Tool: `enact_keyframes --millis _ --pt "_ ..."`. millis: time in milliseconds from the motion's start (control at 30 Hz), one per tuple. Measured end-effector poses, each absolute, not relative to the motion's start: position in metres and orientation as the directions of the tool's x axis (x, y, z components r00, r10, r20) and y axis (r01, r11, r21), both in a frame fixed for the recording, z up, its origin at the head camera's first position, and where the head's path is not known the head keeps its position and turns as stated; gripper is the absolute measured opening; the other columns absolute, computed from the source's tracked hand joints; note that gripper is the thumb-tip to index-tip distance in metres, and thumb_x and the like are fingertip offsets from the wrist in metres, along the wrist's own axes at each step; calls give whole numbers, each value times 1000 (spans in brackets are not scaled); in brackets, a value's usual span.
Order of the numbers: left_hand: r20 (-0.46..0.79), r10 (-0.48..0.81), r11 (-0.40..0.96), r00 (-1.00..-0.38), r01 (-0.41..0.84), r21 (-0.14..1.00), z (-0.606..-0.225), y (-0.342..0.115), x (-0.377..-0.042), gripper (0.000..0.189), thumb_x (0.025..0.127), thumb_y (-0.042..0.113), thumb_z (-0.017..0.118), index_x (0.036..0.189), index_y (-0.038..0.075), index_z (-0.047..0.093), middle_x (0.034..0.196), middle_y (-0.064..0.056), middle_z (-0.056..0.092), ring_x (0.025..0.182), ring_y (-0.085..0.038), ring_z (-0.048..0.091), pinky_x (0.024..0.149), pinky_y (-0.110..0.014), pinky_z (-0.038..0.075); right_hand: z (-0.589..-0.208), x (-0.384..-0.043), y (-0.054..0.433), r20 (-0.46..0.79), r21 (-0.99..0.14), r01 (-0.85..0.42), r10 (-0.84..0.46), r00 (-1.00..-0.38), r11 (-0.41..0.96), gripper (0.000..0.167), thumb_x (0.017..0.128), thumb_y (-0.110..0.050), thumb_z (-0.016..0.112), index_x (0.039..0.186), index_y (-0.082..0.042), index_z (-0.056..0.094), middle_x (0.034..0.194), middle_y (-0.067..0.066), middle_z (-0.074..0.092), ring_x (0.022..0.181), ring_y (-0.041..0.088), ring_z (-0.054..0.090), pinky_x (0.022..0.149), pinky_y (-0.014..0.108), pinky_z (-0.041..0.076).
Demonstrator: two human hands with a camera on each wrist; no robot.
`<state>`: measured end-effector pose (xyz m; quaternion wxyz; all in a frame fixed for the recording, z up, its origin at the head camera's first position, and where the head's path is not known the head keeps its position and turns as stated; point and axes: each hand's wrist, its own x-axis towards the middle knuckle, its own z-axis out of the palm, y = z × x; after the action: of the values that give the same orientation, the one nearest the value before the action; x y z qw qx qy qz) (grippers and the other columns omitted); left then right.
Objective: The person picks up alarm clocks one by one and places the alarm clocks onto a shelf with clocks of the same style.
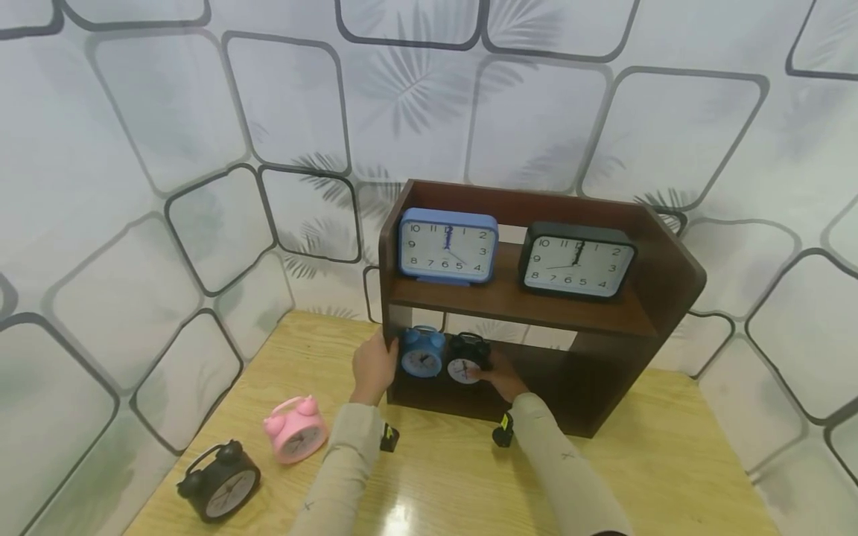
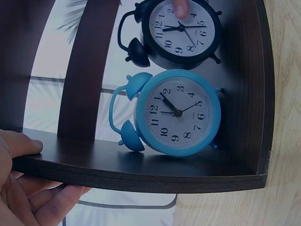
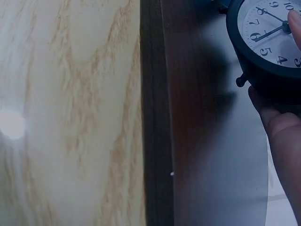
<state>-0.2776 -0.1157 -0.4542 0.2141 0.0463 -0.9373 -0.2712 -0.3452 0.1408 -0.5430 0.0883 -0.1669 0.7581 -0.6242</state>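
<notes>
Brown wood makes up the shelf unit, which in the head view stands at the back of the bench with two levels. Its upper level holds a blue rectangular clock at the left end and a black rectangular clock toward the right; its lower level holds a blue bell clock just inside the left side panel and, next along, a small black bell clock. Well out in front of the shelf unit, off its left end, a pink bell clock and a larger black bell clock sit on the bench. The left wrist view shows the left hand with its grip round the edge of that side panel, thumb inside and fingers outside, likely as a steadying hold. There both bell clocks face out of the lower level side by side. In the right wrist view the right hand has a narrow grip on the small black bell clock, thumb over the dial, fingers behind. The step in hand seems to be positioning that clock in the lower level; the next move would call for settling its feet squarely before easing the thumb off.
</notes>
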Motion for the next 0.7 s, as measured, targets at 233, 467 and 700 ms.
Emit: enact_keyframes --millis 233,467,700 --pt "390 -196 847 -900 45 530 -455 -115 -277 21 91 22 59 95 2 61 71 -21 67 64 -38 64 54 -46 47 -557 -352 142 67 -977 -137 -373 -925 166 61 78 2 69 134 1 47 134 23 52 121 27 51 107 52 33" --pt "391 -194 849 -900 46 527 -457 -115 -278 23 91 22 58 97 1 61 71 -22 66 64 -38 64 55 -46 47 -572 -361 145 69 -985 -126 -391 -918 122 62 77 0 70 135 0 46 134 21 52 114 14 55 104 42 37" --pt "402 -195 849 -895 52 526 -457 -115 -279 22 91 22 58 99 1 61 71 -22 66 63 -37 64 54 -46 47 -570 -362 145 35 -984 -101 -395 -918 148 62 77 -4 72 134 -2 47 134 20 53 118 20 53 107 48 34"
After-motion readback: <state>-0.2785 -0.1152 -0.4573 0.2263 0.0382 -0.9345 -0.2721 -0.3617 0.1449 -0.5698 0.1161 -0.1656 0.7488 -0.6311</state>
